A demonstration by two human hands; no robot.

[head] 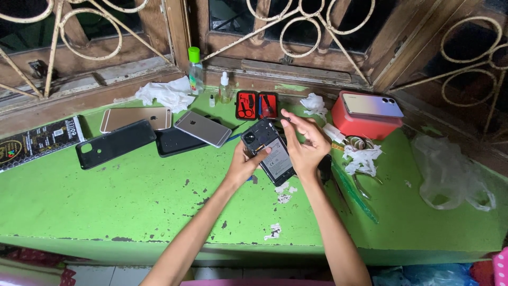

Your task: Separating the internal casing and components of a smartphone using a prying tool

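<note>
Both forearms enter from the bottom edge, elbows cut off; left hand (244, 164) grips the lower left edge of an opened phone (269, 150) above the green table (106, 196), its fingers hidden beneath. Right hand (306, 142) cups the phone's right side, fingers curled, covering that edge; whether it pinches anything cannot be told. Farther back: a silver phone (203, 128), red tool case (257, 105), red box (364, 123), contents indistinct.

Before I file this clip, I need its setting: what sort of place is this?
Probably a makeshift phone-repair bench at a window: an opened phone in both hands, spare phones and a back cover on the green table, and a red tool kit.
</note>
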